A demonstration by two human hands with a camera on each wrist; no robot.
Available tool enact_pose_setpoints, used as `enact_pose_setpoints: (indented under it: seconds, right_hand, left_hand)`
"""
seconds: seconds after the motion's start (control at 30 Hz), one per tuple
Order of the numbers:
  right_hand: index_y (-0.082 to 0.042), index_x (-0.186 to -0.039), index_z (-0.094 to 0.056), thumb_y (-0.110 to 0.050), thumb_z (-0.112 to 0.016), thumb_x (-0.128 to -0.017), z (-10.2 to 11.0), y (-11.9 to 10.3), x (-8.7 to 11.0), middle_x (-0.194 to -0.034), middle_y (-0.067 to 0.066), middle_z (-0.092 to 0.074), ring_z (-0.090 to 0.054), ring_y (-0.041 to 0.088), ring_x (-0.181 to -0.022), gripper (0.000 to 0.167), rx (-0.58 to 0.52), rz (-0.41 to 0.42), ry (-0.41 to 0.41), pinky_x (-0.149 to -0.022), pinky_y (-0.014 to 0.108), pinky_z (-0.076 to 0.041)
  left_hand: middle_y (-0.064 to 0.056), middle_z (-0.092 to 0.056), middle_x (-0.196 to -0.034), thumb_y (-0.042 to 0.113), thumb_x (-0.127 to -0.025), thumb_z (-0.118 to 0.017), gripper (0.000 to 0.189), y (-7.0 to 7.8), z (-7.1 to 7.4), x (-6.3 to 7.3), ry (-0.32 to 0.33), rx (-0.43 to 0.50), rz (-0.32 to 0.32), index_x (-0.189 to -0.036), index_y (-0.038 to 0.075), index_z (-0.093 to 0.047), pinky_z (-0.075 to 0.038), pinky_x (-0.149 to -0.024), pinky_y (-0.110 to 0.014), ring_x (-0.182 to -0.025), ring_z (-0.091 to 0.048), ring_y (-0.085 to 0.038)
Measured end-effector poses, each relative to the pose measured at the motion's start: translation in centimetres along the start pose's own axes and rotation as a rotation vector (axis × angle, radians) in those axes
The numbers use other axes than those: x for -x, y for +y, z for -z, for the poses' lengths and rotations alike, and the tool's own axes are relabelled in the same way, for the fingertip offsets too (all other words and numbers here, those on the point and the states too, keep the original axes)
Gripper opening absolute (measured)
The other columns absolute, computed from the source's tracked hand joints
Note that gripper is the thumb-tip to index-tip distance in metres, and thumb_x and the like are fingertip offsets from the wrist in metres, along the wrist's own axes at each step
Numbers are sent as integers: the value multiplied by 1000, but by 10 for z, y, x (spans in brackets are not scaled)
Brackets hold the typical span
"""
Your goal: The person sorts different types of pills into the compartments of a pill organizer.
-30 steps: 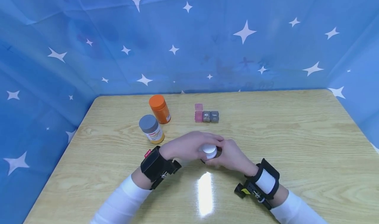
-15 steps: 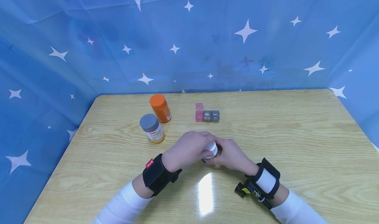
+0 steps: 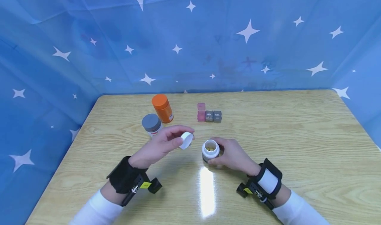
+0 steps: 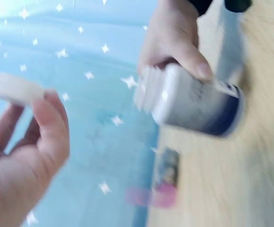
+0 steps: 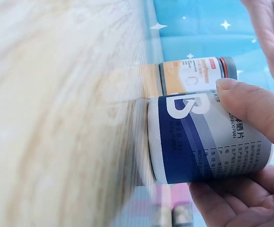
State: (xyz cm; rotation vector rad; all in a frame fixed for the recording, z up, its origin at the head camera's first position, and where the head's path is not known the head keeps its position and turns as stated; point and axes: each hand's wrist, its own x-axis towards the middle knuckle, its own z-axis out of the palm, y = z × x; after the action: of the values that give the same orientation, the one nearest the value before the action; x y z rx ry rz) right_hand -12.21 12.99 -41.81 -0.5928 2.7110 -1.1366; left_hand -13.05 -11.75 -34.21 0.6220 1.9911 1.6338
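Observation:
My left hand (image 3: 163,144) pinches a white screw cap (image 3: 186,140) between thumb and fingers, held in the air left of a white pill bottle (image 3: 210,153). In the left wrist view the cap (image 4: 18,88) is apart from the bottle's bare threaded neck. My right hand (image 3: 235,154) grips the bottle round its side, upright on the table. Yellowish pills show down inside its mouth in the head view. A blue and grey label with a large B covers the bottle (image 5: 207,137) in the right wrist view.
Behind my left hand stand a grey-capped bottle (image 3: 151,122) and an orange bottle (image 3: 163,109). Further back on the wooden table (image 3: 282,135) lies a small pill organizer (image 3: 209,116) in pink and grey, its pink lid raised. A blue starred curtain (image 3: 208,36) hangs along the table's back edge.
The cap has come off the bottle and moved left and up in my left hand, which was on the bottle's top before. My right hand has stayed on the bottle.

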Motion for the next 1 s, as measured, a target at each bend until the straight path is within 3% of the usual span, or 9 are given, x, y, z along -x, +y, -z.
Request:
enact_pose_setpoints:
  seconds: [0.1, 0.2, 0.43, 0.53, 0.73, 0.87, 1.0]
  right_hand:
    - [-10, -115, -62, -26, -83, -65, 0, 0, 0, -107, 2, -68, -62, 18, -99, 56, 0, -7, -5, -88, 39, -49]
    - [-10, -115, -61, -26, -82, -65, 1, 0, 0, -107, 3, -68, -62, 19, -99, 56, -3, -9, -7, -88, 40, -49]
    - [-10, -116, -61, -27, -82, -65, 1, -1, 0, -108, 3, -68, -62, 18, -100, 57, -3, -16, -13, -88, 40, -49]
    - [-11, -116, -61, -26, -82, -65, 1, -2, 0, -108, 2, -68, -61, 17, -100, 57, -4, -25, -12, -88, 39, -48]
    - [-12, -115, -62, -27, -82, -65, 0, -2, -1, -107, 0, -68, -61, 15, -98, 56, 3, -19, -10, -87, 37, -49]
    - [-12, -115, -62, -27, -82, -65, 0, -1, 0, -107, 0, -68, -61, 16, -99, 55, 0, -24, -14, -87, 38, -48]
    - [-12, -115, -62, -27, -82, -65, 1, -2, 0, -107, 0, -68, -61, 16, -99, 55, -5, -33, -15, -88, 38, -48]
  left_hand:
    - [-4, -55, -112, 15, -91, -55, 34, -10, 16, 14, 7, -13, 26, -122, 2, -52, -47, -80, -24, -93, -52, -16]
    - [-5, -54, -112, 10, -87, -60, 34, -21, 29, 25, 12, -22, 55, -119, 0, -51, -49, -78, -22, -91, -55, -14]
    - [-20, -46, -124, 12, -82, -68, 51, -51, 46, 40, 46, -111, 176, -126, -5, -48, -51, -78, -19, -94, -57, -9]
    - [-24, -51, -119, 7, -80, -69, 48, -63, 49, 42, 78, -204, 156, -122, -9, -51, -50, -76, -19, -91, -57, -9]
    - [-15, -60, -110, 5, -74, -74, 40, -83, 48, 45, 169, -480, 134, -111, -2, -61, -52, -83, -26, -98, -59, -18]
    - [-8, -63, -108, 8, -72, -76, 41, -87, 45, 47, 166, -606, 150, -110, 4, -62, -51, -86, -34, -100, -61, -21]
    - [-5, -65, -106, 10, -72, -76, 40, -87, 42, 48, 159, -743, 117, -110, 6, -63, -50, -86, -36, -100, -61, -20]
